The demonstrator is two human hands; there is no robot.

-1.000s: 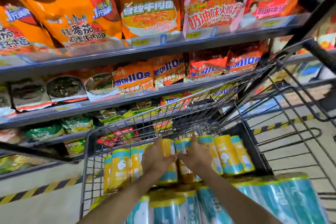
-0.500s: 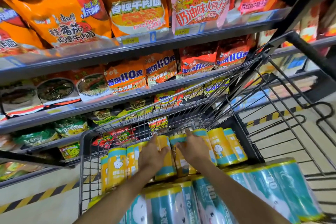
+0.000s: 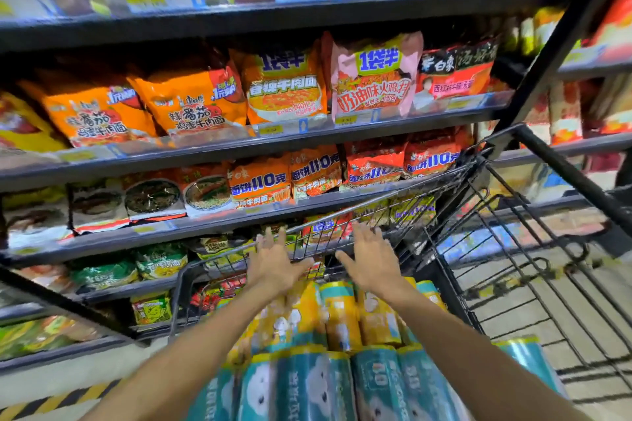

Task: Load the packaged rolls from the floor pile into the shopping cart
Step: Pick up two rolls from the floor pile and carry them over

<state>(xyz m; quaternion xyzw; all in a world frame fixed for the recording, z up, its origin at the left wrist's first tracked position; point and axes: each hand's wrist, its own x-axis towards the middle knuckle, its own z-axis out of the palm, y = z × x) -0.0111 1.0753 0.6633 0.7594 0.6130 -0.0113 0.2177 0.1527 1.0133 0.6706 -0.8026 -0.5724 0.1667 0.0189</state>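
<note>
Packaged rolls fill shopping cart; left hand, right hand spread, empty; noodle shelves behind.

A supermarket aisle: tiered shelves with price tags, packed with noodle packets, and a wire cart alongside.

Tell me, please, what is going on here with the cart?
A person is loading packaged rolls into a shopping cart parked beside shelves of noodle packets. A yellow pack of rolls lies at the cart's far end, with a teal pack of rolls nearer the camera. The left hand and right hand are raised over the far end, fingers spread, holding nothing.
</note>
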